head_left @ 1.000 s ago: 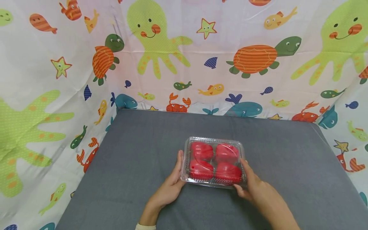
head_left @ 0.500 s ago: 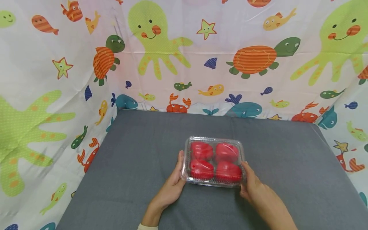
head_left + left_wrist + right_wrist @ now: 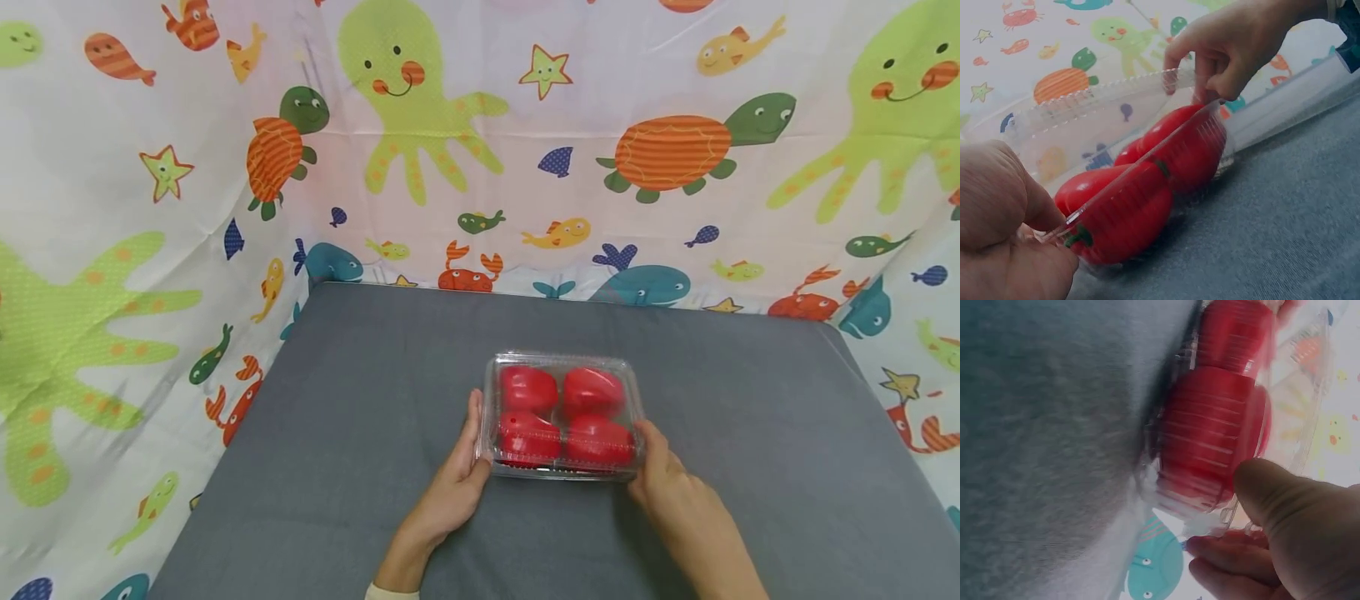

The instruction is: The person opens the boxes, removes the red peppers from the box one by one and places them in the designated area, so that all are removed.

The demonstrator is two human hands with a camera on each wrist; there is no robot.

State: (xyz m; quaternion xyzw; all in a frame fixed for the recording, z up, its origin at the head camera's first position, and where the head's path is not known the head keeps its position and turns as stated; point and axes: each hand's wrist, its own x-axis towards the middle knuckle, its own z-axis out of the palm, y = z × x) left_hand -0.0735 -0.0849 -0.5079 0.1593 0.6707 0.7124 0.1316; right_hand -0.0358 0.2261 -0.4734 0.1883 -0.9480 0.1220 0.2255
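A clear plastic clamshell box (image 3: pixel 564 475) lies between the hands in the head view. Inside are several rounded red pieces (image 3: pixel 594 392), like toy vegetables, and one shows a green stem (image 3: pixel 1080 237) in the left wrist view. The clear lid (image 3: pixel 1107 94) stands partly raised there. My left hand (image 3: pixel 447 493) holds the box's left side, its thumb near the front corner. At the opposite side, my right hand (image 3: pixel 681 504) grips the front right corner. The right wrist view shows its thumb (image 3: pixel 1266 487) against the rim; some of its fingers are hidden.
A grey cloth (image 3: pixel 360 400) covers the table. Behind and at both sides hangs a white curtain (image 3: pixel 465 75) printed with sea animals, meeting the table along its back edge (image 3: pixel 420 288).
The lid's front edge has lifted. The right hand's thumb, earlier at the front edge, has shifted toward the right corner. The left hand keeps its hold.
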